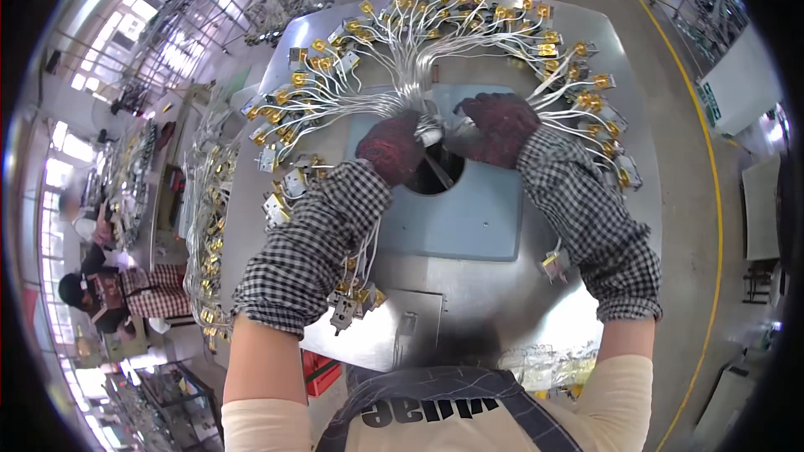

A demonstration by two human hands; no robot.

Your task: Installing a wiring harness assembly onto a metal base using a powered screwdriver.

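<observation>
A thick bundle of white wires fans out over the metal table, its ends carrying yellow-and-silver connectors. My left hand, in a dark red glove, is closed at the bundle's gathered near end. A shiny silver-white wrap shows beside its fingertips. Just to the right, my right hand, gloved alike, has its fingers curled; what they hold, if anything, is hidden. Both hands are above a dark round opening in a blue-grey plate.
The metal table has rounded corners. More connectors lie near its front left, and one connector at the right. A rack of hanging wires stands left. A person sits farther left. A yellow floor line runs along the right.
</observation>
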